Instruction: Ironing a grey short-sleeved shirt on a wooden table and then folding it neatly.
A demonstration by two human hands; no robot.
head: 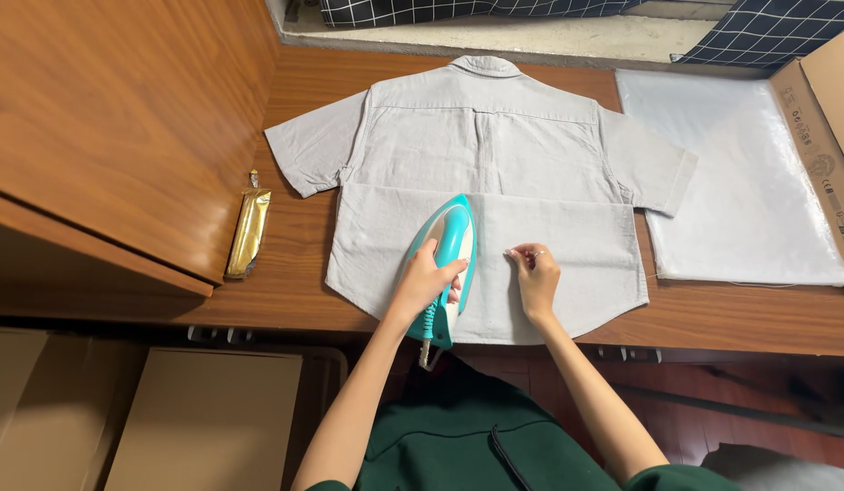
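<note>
While I scan from the nine o'clock edge, a wooden cabinet fills that side, with cardboard boxes below it at about seven o'clock. Just off the cabinet's corner, a gold foil packet lies lengthwise on the wooden table, near the shirt's left sleeve but apart from it.

At the centre, a pale grey short-sleeved shirt lies flat, back side up, collar at twelve o'clock, its lower part folded up toward the middle. On that folded panel sits a teal and white iron, nose pointing to twelve o'clock, heel and cord hanging toward six o'clock at the table's edge.

My view shows the left hand wrapped around the iron's handle from its nine o'clock side; the fingers are clenched over the grip, so the iron lies directly under and inside them.

Just at three o'clock from the iron, the right hand rests on the shirt. Its fingertips press flat on the cloth, fingers loosely curled and holding nothing, the fabric lying beneath them and the iron just beside, not touching as far as I can tell.

Farther toward three o'clock, a white folded cloth lies on the table, bordered by an open cardboard carton at the two o'clock edge.
</note>
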